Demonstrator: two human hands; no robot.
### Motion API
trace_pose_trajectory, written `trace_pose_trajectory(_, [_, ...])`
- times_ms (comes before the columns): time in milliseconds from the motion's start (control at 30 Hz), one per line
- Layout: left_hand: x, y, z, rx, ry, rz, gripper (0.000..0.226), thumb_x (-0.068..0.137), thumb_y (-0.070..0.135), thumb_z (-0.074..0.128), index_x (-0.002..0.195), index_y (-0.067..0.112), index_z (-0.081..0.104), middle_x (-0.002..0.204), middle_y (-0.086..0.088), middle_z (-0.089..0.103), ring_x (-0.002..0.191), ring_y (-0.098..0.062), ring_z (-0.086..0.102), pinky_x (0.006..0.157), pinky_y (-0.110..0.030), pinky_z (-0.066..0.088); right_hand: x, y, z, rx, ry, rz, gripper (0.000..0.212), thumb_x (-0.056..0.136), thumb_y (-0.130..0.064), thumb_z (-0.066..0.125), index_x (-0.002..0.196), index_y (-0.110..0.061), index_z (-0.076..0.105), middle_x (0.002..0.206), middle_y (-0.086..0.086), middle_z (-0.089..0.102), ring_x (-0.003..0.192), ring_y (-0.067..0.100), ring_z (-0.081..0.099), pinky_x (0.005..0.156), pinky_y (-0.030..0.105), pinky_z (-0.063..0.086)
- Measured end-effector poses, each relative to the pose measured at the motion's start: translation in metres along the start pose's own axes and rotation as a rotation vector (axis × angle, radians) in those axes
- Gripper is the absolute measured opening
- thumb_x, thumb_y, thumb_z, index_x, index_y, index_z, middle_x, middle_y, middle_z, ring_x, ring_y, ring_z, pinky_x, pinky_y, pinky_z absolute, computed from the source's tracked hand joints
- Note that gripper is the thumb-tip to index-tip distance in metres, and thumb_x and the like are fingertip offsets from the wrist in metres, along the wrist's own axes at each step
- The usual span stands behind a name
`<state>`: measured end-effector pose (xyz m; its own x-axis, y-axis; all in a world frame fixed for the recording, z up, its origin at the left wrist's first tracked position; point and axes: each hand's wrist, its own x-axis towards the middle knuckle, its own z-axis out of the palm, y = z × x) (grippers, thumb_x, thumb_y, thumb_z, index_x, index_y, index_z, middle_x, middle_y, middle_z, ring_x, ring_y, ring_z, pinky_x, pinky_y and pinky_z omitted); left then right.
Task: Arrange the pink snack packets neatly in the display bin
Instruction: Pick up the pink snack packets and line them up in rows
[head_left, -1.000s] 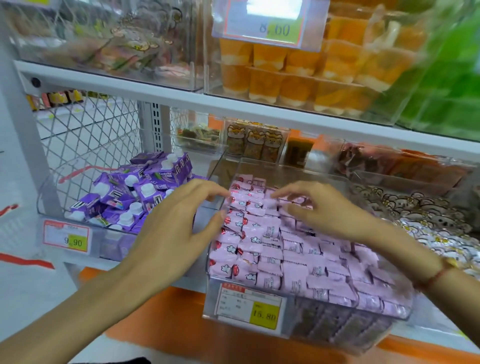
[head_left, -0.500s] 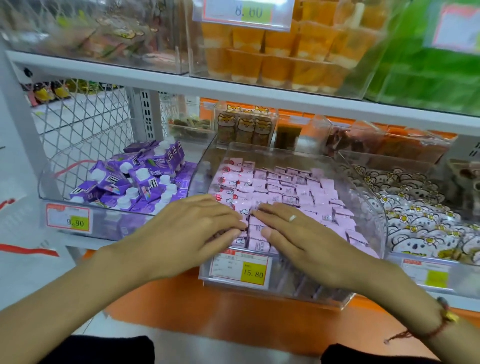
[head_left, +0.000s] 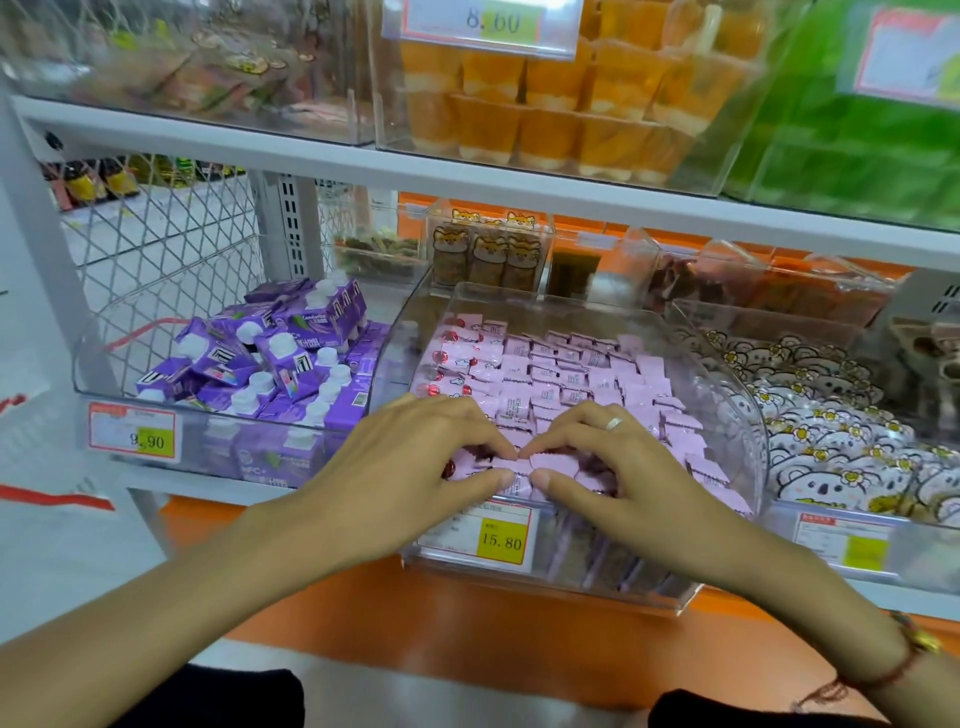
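**Both hands on the front row of pink packets**

The clear bin (head_left: 737, 384) sits on the middle shelf, and everything here is placed against it. Pink packets (head_left: 566, 374) fill it in rough rows, laid flat and overlapping, from its back wall to its front lip; those along its left side show red print.

At the bin's front edge the left hand (head_left: 415, 462) and the right hand (head_left: 618, 467) meet, fingertips touching over the middle of the front row. Each hand has its fingers curled, thumb below and fingers above, pinching a few packets between them. How many packets each holds cannot be told, since the fingers cover them. The right hand wears a ring (head_left: 614, 423), and a red cord bracelet (head_left: 883, 675) sits on that wrist.

A price tag (head_left: 478, 535) reading 15.80 is fixed to the bin's front, just below the hands.

Left of the bin stands another clear tray of purple cartons (head_left: 270, 358) with white caps, piled loosely, tagged 9.90. Right of the bin is a tray of koala-print packets (head_left: 831, 431). Behind the bin stand small packs with a cartoon dog (head_left: 488, 254). On the shelf above the bin are orange cups (head_left: 561, 114) under a tag reading 8.60.
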<state>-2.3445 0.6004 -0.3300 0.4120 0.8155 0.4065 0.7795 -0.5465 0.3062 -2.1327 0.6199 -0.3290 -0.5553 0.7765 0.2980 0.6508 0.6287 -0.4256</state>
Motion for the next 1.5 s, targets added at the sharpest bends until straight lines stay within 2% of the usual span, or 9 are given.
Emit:
trace_pose_trajectory(500, [-0.002, 0.013, 0.012, -0.172, 0.293, -0.073, 0.017, 0.095, 0.037, 0.049, 0.090, 0.028, 0.062, 0.094, 0.018, 0.057, 0.081, -0.002, 0.055, 0.071, -0.025, 0.044, 0.005, -0.005, -0.002, -0.028, -0.129, 0.066, 0.017, 0.088, -0.039, 0.054, 0.101, -0.041, 0.043, 0.096, -0.024, 0.039, 0.095, -0.009, 0.031, 0.076, 0.009, 0.028])
trace_pose_trajectory(633, [0.010, 0.020, -0.006, -0.320, 0.562, -0.073, 0.011, 0.097, 0.026, 0.049, 0.090, 0.022, 0.058, 0.092, 0.014, 0.056, 0.085, 0.001, 0.054, 0.072, -0.013, 0.043, 0.005, -0.006, -0.004, -0.036, -0.143, 0.070, 0.017, 0.090, -0.037, 0.053, 0.105, -0.040, 0.046, 0.096, -0.024, 0.037, 0.090, 0.000, 0.029, 0.077, 0.008, 0.029])
trace_pose_trajectory(767, [0.012, 0.019, -0.018, -0.450, 0.726, -0.112, 0.011, 0.097, 0.021, 0.048, 0.091, 0.020, 0.057, 0.091, 0.012, 0.056, 0.083, 0.005, 0.052, 0.070, -0.010, 0.042, 0.002, -0.009, -0.003, 0.043, -0.073, 0.109, 0.056, 0.075, -0.070, 0.047, 0.120, -0.037, 0.045, 0.099, -0.029, 0.041, 0.094, -0.007, 0.036, 0.075, 0.010, 0.031])
trace_pose_trajectory(867, [0.009, 0.017, -0.017, -0.622, 0.737, -0.186, 0.014, 0.098, 0.022, 0.050, 0.089, 0.024, 0.060, 0.092, 0.001, 0.063, 0.084, -0.003, 0.059, 0.077, -0.023, 0.053, 0.001, -0.014, -0.005, 0.298, 0.096, 0.130, 0.063, 0.067, -0.074, 0.055, 0.122, -0.047, 0.042, 0.111, -0.027, 0.052, 0.108, -0.010, 0.046, 0.082, 0.014, 0.038])
trace_pose_trajectory(967, [0.010, 0.015, -0.018, -0.773, 0.733, -0.264, 0.016, 0.096, 0.026, 0.051, 0.088, 0.026, 0.064, 0.087, 0.003, 0.070, 0.087, -0.012, 0.066, 0.085, -0.035, 0.055, 0.002, -0.018, -0.006, 0.411, 0.159, 0.041, 0.058, 0.074, -0.056, 0.068, 0.125, -0.042, 0.046, 0.112, -0.022, 0.058, 0.110, 0.004, 0.055, 0.089, 0.020, 0.045])
trace_pose_trajectory(1067, [0.011, 0.012, -0.019, -0.832, 0.702, -0.275, 0.016, 0.094, 0.027, 0.052, 0.086, 0.026, 0.066, 0.083, 0.007, 0.072, 0.083, -0.010, 0.067, 0.079, -0.029, 0.056, 0.003, -0.020, -0.007, 0.498, 0.217, 0.015, 0.039, 0.082, -0.023, 0.072, 0.117, -0.030, 0.057, 0.104, -0.010, 0.063, 0.101, 0.011, 0.060, 0.085, 0.023, 0.049])
trace_pose_trajectory(1167, [0.009, 0.009, -0.022, -0.885, 0.653, -0.254, 0.015, 0.089, 0.031, 0.053, 0.091, 0.025, 0.066, 0.085, 0.012, 0.072, 0.080, -0.001, 0.066, 0.071, -0.019, 0.056, 0.004, -0.021, -0.013, 0.689, 0.273, 0.115, 0.028, 0.081, -0.021, 0.068, 0.109, -0.026, 0.065, 0.100, -0.003, 0.068, 0.099, 0.010, 0.063, 0.085, 0.020, 0.050])
trace_pose_trajectory(1333, [0.001, 0.000, -0.023, -0.395, 0.469, -0.040, 0.039, 0.095, 0.045, 0.048, 0.134, 0.036, 0.047, 0.134, 0.022, 0.045, 0.126, 0.001, 0.043, 0.097, -0.015, 0.042, 0.009, -0.030, -0.025, 1.292, 0.206, 0.449, 0.017, 0.075, -0.024, 0.065, 0.081, -0.013, 0.078, 0.091, 0.006, 0.074, 0.077, 0.012, 0.070, 0.065, 0.016, 0.054])
trace_pose_trajectory(1500, [0.000, 0.000, -0.021, -0.146, 0.355, 0.066, 0.043, 0.080, 0.048, 0.066, 0.121, 0.039, 0.057, 0.115, 0.022, 0.060, 0.106, 0.000, 0.054, 0.091, -0.019, 0.041, 0.011, -0.034, -0.029, 1.549, 0.189, 0.602, 0.033, 0.070, -0.035, 0.070, 0.087, -0.007, 0.073, 0.091, 0.014, 0.072, 0.066, 0.018, 0.071, 0.052, 0.018, 0.055])
